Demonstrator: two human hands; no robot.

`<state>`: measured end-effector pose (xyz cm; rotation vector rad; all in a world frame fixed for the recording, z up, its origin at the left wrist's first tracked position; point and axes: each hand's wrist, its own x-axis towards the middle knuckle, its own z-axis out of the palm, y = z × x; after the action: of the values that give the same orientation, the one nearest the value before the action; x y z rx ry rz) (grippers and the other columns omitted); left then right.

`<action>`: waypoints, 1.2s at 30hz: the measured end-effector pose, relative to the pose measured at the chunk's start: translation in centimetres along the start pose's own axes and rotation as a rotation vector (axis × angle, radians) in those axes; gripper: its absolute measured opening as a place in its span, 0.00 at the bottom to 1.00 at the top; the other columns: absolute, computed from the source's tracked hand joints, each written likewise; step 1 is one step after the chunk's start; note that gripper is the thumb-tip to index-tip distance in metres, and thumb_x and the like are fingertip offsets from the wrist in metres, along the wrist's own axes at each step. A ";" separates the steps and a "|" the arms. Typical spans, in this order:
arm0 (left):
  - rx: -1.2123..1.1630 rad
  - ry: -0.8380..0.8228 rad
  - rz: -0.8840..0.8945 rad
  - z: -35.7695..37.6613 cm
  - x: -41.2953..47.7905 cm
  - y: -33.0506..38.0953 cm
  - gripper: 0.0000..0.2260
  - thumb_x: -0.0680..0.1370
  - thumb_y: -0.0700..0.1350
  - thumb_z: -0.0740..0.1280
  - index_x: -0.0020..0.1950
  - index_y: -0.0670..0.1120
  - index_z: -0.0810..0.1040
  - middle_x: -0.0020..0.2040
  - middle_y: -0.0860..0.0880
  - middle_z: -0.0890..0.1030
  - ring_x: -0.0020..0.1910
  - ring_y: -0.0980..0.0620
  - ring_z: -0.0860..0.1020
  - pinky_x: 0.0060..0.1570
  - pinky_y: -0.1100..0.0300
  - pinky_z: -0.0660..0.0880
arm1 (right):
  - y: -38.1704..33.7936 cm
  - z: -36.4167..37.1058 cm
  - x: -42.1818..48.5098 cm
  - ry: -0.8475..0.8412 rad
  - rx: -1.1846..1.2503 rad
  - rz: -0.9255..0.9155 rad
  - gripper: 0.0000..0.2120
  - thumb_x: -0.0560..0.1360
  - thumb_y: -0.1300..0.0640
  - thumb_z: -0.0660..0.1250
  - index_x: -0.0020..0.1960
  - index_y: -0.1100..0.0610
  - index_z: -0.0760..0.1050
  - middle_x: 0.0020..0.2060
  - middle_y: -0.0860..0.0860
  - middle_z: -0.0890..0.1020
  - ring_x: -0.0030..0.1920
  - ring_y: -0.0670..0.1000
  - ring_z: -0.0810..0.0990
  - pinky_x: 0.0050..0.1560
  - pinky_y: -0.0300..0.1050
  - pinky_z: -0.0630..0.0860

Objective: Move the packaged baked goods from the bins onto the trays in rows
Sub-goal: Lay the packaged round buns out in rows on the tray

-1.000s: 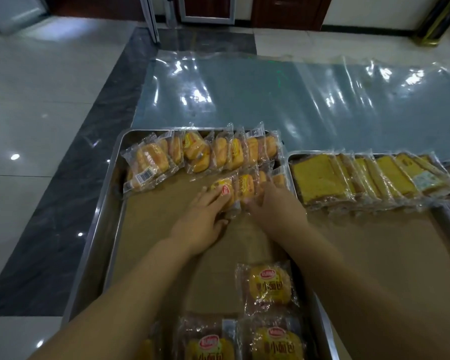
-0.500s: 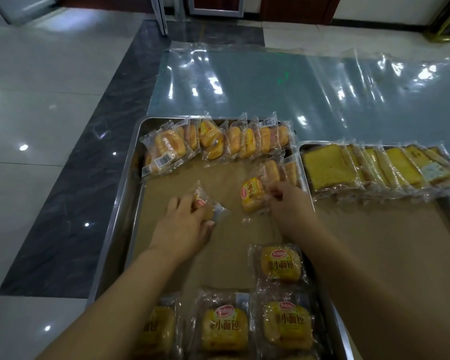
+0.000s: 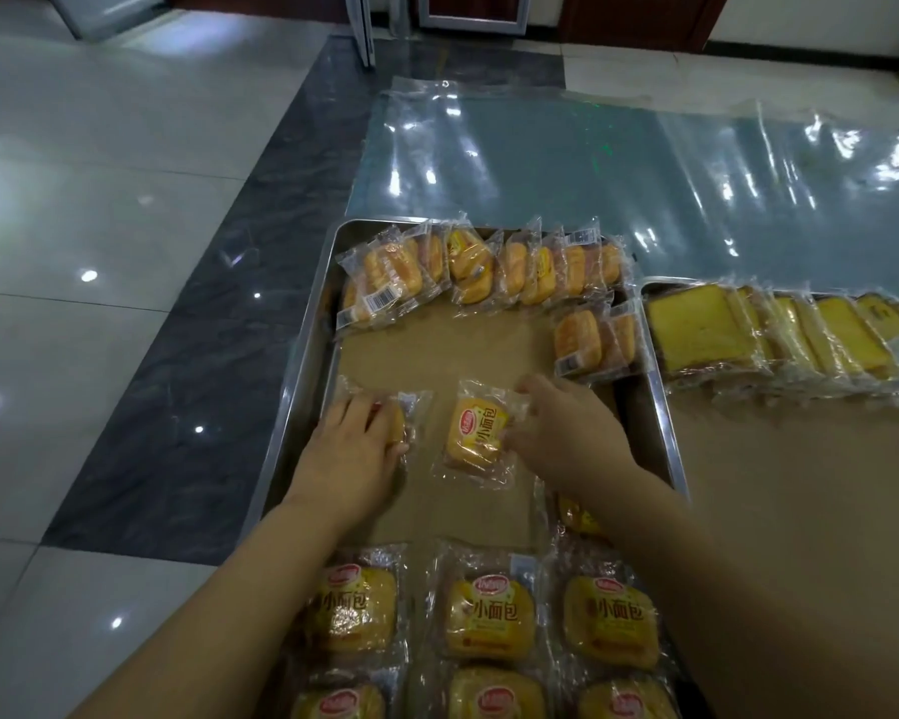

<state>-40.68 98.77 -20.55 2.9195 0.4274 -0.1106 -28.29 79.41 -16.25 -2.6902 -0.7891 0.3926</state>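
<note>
A steel tray (image 3: 302,365) lined with brown paper holds wrapped small yellow buns. My left hand (image 3: 351,454) presses down on one wrapped bun (image 3: 403,422) near the tray's left side. My right hand (image 3: 572,438) pinches the right edge of another wrapped bun (image 3: 476,433) lying flat mid-tray. A leaning row of buns (image 3: 484,267) lines the far edge, and a short second row (image 3: 595,339) stands at the right. Flat buns (image 3: 489,614) lie in rows at the near end.
A second paper-lined tray (image 3: 800,485) on the right carries a far row of wrapped yellow cake slices (image 3: 779,329). A clear plastic sheet (image 3: 618,168) covers the floor beyond both trays. Glossy tiled floor (image 3: 100,251) lies to the left.
Both hands pulled back from the second row toward me, each bringing one wrapped bun. The left bun went toward the left side, the right bun now lies flat mid-tray.
</note>
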 end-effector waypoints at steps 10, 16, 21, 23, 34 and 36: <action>0.060 -0.052 0.024 0.4 1.0 -0.5 0.23 0.78 0.57 0.53 0.74 0.59 0.55 0.74 0.50 0.56 0.71 0.44 0.54 0.68 0.46 0.60 | -1.2 2.8 1.6 -0.091 -0.329 -0.068 0.29 0.71 0.33 0.60 0.67 0.46 0.62 0.65 0.55 0.67 0.63 0.58 0.66 0.54 0.53 0.70; 0.085 -0.057 -0.004 0.0 0.8 -1.0 0.24 0.78 0.60 0.53 0.74 0.58 0.55 0.71 0.49 0.60 0.69 0.43 0.57 0.66 0.47 0.61 | -2.5 3.5 1.8 -0.034 -0.348 -0.094 0.33 0.74 0.34 0.56 0.68 0.58 0.63 0.68 0.59 0.62 0.67 0.59 0.60 0.63 0.52 0.66; 0.053 -0.060 -0.020 -0.1 -0.7 -1.5 0.25 0.77 0.61 0.54 0.73 0.59 0.56 0.71 0.49 0.61 0.68 0.44 0.57 0.66 0.48 0.60 | -2.2 3.5 1.1 -0.119 -0.226 -0.118 0.29 0.75 0.39 0.59 0.71 0.51 0.59 0.66 0.57 0.64 0.65 0.59 0.62 0.60 0.53 0.71; 0.033 -0.054 -0.031 -0.1 -1.5 -1.4 0.25 0.77 0.61 0.55 0.73 0.59 0.56 0.71 0.49 0.62 0.68 0.45 0.57 0.66 0.48 0.59 | -2.7 3.7 0.4 -0.122 -0.196 -0.097 0.29 0.74 0.37 0.60 0.70 0.47 0.59 0.64 0.57 0.64 0.63 0.59 0.62 0.57 0.53 0.71; -0.124 -0.078 -0.066 0.1 -5.7 -0.6 0.26 0.75 0.59 0.61 0.72 0.63 0.56 0.70 0.51 0.61 0.66 0.45 0.54 0.67 0.48 0.57 | -3.5 5.8 -4.1 -0.149 -0.187 -0.040 0.32 0.70 0.33 0.62 0.70 0.37 0.55 0.65 0.57 0.60 0.61 0.60 0.59 0.57 0.56 0.70; -0.132 -0.106 -0.074 0.1 -6.2 -0.4 0.27 0.75 0.59 0.61 0.72 0.63 0.57 0.69 0.51 0.60 0.66 0.45 0.55 0.66 0.47 0.57 | -3.4 5.9 -4.7 -0.153 -0.200 -0.028 0.32 0.70 0.33 0.62 0.69 0.37 0.54 0.65 0.58 0.60 0.62 0.61 0.59 0.56 0.56 0.70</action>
<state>-46.75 97.42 -20.07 2.7537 0.5053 -0.2363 -35.74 80.81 -19.55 -2.8556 -0.9554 0.5454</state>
